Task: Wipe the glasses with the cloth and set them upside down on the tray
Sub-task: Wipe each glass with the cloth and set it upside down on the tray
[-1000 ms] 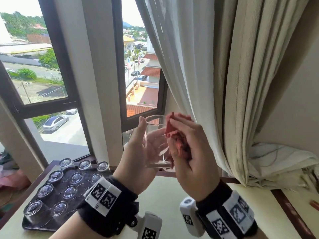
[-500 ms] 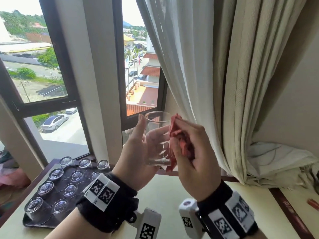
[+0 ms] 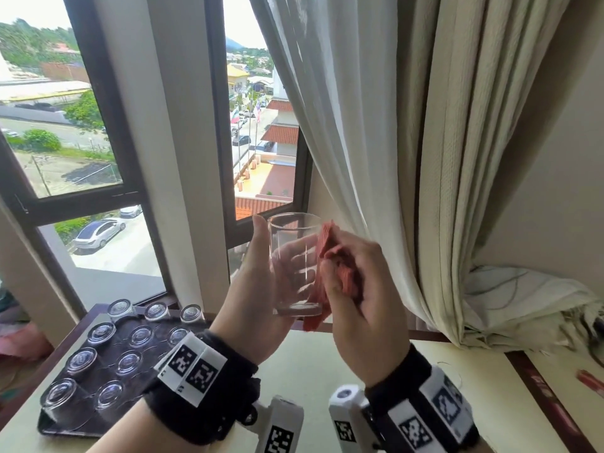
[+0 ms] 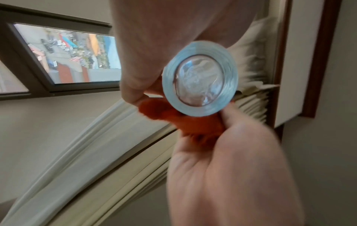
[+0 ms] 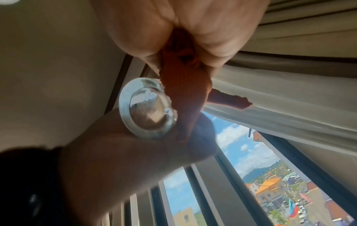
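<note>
A clear glass tumbler [image 3: 295,263] stands upright in the air in front of the window, held by my left hand [image 3: 261,289] with thumb and fingers curled round its wall. My right hand [image 3: 359,289] grips a bunched red cloth [image 3: 336,269] and presses it against the tumbler's right side. The left wrist view shows the tumbler's thick base [image 4: 200,78] with the cloth [image 4: 185,120] just beside it. In the right wrist view the cloth [image 5: 183,94] hangs from my fist across the base [image 5: 146,108]. A dark tray [image 3: 58,429] at lower left carries several glasses upside down [image 3: 129,362].
The tray sits on a pale table [image 3: 313,364] with a dark wooden edge. A window [image 3: 261,125] is straight ahead, and cream curtains [image 3: 441,158] hang close behind my right hand. A small red object [image 3: 590,382] lies at the far right.
The cloth in my right hand has slid down and around the glass's right side. Both hands have shifted slightly to the right, still holding the glass up.
</note>
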The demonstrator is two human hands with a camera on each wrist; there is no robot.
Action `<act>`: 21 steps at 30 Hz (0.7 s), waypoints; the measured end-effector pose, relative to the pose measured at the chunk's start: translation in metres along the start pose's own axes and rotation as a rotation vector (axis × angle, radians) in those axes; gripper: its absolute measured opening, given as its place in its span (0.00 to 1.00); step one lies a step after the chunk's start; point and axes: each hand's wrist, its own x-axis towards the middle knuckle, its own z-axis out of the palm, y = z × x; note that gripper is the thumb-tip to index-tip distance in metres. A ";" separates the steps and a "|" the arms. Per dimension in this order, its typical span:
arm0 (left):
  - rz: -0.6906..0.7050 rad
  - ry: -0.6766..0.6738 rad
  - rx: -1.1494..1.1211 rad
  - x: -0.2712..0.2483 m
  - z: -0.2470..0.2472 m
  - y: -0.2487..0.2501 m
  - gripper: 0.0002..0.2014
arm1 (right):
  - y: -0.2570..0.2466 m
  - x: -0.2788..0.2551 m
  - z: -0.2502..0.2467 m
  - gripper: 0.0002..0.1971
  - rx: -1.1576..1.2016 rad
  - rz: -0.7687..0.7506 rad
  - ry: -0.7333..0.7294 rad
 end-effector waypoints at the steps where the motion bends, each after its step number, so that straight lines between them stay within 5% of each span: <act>1: 0.027 0.021 0.033 -0.001 0.004 0.000 0.52 | -0.003 0.006 -0.001 0.21 0.020 0.015 0.019; 8: 0.292 0.158 0.204 0.009 0.002 0.006 0.52 | -0.002 -0.026 -0.006 0.19 0.042 -0.037 -0.058; 13: 0.382 0.256 0.285 0.018 0.011 0.001 0.40 | 0.005 -0.051 -0.005 0.18 0.179 0.248 -0.017; 21: 0.373 0.271 0.333 0.013 0.021 -0.023 0.43 | 0.017 0.000 -0.026 0.15 0.740 0.635 0.345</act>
